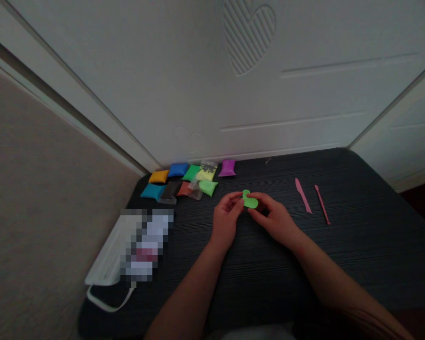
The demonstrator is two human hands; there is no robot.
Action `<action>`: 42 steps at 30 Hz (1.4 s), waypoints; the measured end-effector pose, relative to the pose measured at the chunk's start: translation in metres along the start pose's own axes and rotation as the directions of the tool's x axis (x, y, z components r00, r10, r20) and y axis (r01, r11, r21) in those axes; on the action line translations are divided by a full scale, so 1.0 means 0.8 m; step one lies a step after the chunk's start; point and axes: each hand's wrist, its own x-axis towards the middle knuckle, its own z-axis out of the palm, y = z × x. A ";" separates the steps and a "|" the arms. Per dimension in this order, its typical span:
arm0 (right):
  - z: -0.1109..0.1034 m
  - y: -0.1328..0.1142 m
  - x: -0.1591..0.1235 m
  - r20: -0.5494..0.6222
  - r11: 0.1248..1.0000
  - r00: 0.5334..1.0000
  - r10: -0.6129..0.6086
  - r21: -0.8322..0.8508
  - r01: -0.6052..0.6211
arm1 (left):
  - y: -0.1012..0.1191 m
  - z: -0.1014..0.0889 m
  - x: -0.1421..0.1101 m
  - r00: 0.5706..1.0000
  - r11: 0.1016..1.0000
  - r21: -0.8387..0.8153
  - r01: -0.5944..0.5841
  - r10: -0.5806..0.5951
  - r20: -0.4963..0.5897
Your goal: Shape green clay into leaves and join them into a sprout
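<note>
The flat, lobed, bright-green piece of clay-like material (250,202), at nine o'clock from the pink plastic knife (303,195), is pinched between nearly closed fingers of the left hand (225,218) and right hand (276,221) and is best pressed lightly, evenly.

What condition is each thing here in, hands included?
Bright green lobed clay: flattened, held
Left hand's grip: pinching the clay
Right hand's grip: pinching the clay
Grouped coloured plastic packets: lying, some overlapping
Purple plastic packet: filled, lying apart
Pink plastic knife: lying flat
Thin pink stick tool: lying flat
White cable: bent
Two pale, partly pixelated items: lying, details hidden
</note>
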 end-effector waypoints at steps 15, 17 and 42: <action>0.007 0.006 -0.001 -0.009 0.967 0.991 -0.134 -0.222 0.128 | 0.002 0.001 -0.003 0.995 0.997 -0.057 0.054 -0.048 0.092; 0.007 0.006 -0.001 0.012 0.958 0.991 -0.132 -0.256 0.131 | 0.004 0.002 -0.004 0.994 0.998 -0.037 0.058 -0.055 0.093; 0.007 0.000 -0.004 0.005 0.944 0.997 -0.078 -0.321 0.076 | 0.004 0.002 -0.003 0.990 0.986 -0.127 0.110 -0.097 0.101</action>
